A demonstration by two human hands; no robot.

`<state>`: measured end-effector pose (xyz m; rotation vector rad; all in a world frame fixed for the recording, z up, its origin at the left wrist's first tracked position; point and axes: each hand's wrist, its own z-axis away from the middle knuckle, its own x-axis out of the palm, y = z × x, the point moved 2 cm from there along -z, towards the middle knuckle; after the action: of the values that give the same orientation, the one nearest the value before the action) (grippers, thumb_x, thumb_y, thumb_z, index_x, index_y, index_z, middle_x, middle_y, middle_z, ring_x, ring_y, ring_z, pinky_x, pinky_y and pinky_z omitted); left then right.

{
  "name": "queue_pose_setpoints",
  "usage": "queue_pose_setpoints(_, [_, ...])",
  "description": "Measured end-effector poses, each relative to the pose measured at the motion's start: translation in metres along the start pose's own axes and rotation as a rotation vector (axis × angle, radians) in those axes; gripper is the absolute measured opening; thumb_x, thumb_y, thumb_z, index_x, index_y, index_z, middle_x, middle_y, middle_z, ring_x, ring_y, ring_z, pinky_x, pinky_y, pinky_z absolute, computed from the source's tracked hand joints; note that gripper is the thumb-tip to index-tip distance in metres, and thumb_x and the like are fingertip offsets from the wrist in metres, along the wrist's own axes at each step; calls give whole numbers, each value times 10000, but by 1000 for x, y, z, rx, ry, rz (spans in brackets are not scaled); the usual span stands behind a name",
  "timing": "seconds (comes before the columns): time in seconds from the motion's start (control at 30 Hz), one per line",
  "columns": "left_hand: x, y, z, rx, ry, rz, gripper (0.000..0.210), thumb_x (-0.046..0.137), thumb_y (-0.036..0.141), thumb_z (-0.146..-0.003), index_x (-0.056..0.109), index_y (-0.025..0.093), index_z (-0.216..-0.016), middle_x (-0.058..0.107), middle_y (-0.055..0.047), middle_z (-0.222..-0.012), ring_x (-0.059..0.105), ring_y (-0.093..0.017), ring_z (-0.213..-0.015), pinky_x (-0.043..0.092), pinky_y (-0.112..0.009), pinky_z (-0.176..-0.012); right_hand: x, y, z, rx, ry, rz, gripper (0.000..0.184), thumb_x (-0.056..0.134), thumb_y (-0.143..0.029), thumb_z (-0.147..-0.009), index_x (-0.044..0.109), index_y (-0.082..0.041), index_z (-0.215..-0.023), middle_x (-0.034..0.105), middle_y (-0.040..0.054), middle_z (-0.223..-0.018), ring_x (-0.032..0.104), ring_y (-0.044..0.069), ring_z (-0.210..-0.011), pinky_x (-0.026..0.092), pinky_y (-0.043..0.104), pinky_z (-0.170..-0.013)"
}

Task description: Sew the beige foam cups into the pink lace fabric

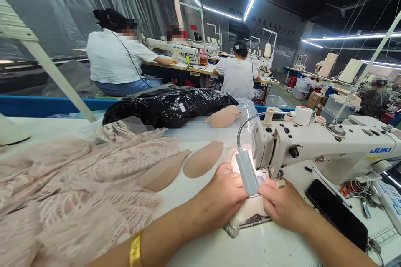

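Note:
My left hand rests on the bed of a white sewing machine, left of the needle area, its fingers bent and pressed together. Opposite it, my right hand is closed beside the presser foot, thumb and fingers near the left fingertips. A grey gooseneck lamp hangs between them and covers the fingertips. Its glare washes out a pale patch of material there, so what the fingers grip cannot be made out. Left of my left hand lie two beige cup-shaped pieces, one oval piece and one longer piece.
Beige lace fabric is heaped across the left table. Behind stand a black plastic bag and a clear bin with a beige pad. A phone and scissors lie right. Several people work at machines beyond.

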<state>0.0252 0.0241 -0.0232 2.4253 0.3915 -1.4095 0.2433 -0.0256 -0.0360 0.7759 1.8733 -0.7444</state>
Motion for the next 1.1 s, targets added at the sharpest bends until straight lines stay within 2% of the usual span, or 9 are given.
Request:
queue_pose_setpoints(0.2, [9, -8, 3, -60, -69, -130, 261, 621, -9, -752, 668, 226, -855, 746, 11, -866, 685, -233, -824, 382, -462, -975, 5, 3, -2, 33, 0, 4, 233, 507, -61, -874, 654, -222, -957, 605, 30, -887, 523, 211, -773, 398, 302, -679])
queue_pose_setpoints(0.3, [12, 17, 21, -80, -85, -228, 182, 753, 124, -757, 670, 205, -897, 755, -25, -892, 697, -262, -807, 393, -508, -984, 4, 4, -1, 19, 6, 45, 230, 490, -76, -904, 660, -225, -946, 606, 37, -860, 545, 225, -774, 411, 317, -673])
queue_pose_setpoints(0.43, [-2, 66, 64, -73, -92, -186, 249, 838, 249, -796, 665, 235, -975, 789, -6, -1057, 730, -229, -883, 401, -460, -1000, 5, 4, 8, -30, 39, 39, 259, 449, -83, -956, 655, -236, -921, 620, 52, -849, 577, 240, -751, 432, 335, -640])
queue_pose_setpoints(0.57, [-28, 89, 112, -177, 96, -260, 277, 793, 249, -831, 681, 265, -1084, 804, -11, -1177, 729, -218, -925, 431, -440, -974, 20, 16, 22, -86, 138, 31, 318, 413, -73, -1004, 660, -260, -1075, 663, 71, -914, 623, 264, -775, 486, 376, -667])
queue_pose_setpoints(0.7, [-53, 84, 152, -473, 284, -422, 395, 647, 164, -927, 656, 270, -1308, 735, -79, -1348, 673, -298, -1158, 470, -455, -1024, 31, 25, 24, -157, 189, 2, 299, 445, -88, -1031, 654, -288, -1105, 667, 60, -905, 641, 255, -756, 502, 380, -664])
queue_pose_setpoints(0.8, [-63, 79, 165, -612, 238, -400, 397, 546, 65, -940, 677, 240, -1272, 743, -93, -1232, 682, -297, -1066, 530, -452, -935, 23, 13, 20, -203, 185, -10, 255, 468, -91, -1036, 639, -279, -1022, 645, 45, -845, 628, 250, -746, 504, 364, -651])
queue_pose_setpoints(0.9, [-69, 70, 167, -584, 213, -306, 413, 475, -10, -932, 721, 225, -1166, 746, -80, -1098, 685, -250, -945, 551, -388, -840, 10, -13, 16, -251, 125, -17, 253, 461, -63, -1024, 612, -258, -968, 634, 38, -831, 610, 234, -739, 506, 340, -634])
queue_pose_setpoints(1.0, [-77, 50, 164, -489, 239, -421, 563, 496, -63, -840, 739, 243, -1246, 704, -138, -1378, 637, -334, -1247, 487, -493, -1003, 3, -40, 14, -297, 84, -70, 300, 444, -24, -992, 629, -246, -1069, 672, 55, -888, 620, 239, -775, 545, 350, -671])
queue_pose_setpoints(1.1, [-91, 30, 152, -432, 113, -411, 324, 618, -25, -829, 786, 235, -926, 761, -115, -1333, 641, -371, -1298, 376, -570, -1085, 2, -59, 15, -297, 66, -182, 323, 449, -22, -990, 641, -236, -1138, 693, 69, -918, 632, 248, -812, 566, 361, -699])
